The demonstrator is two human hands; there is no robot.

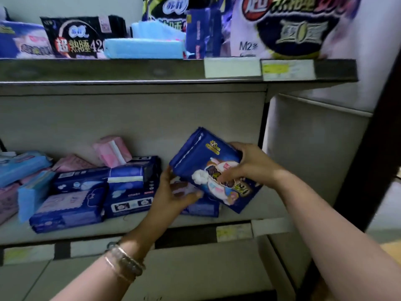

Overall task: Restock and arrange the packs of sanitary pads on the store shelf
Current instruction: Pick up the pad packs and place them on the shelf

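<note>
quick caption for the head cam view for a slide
Left hand and right hand hold a tilted dark blue pack over the lower shelf, beside stacked blue packs.

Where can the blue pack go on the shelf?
Bare shelf shows right of the blue pack, up to the side wall, and along the front edge. The left half is crowded with piled packs.

white price label (232, 67): front edge of upper shelf (108, 70), toward its right end.
yellow-marked price label (287, 69): just beside it, nearer the right corner.
yellowish label (234, 232): front edge of lower shelf (130, 224), print blurred.
grey side panel (314, 159): right of both shelves.
dark upright post (373, 148): far right.
pale floor (388, 205): beyond the post.
</note>
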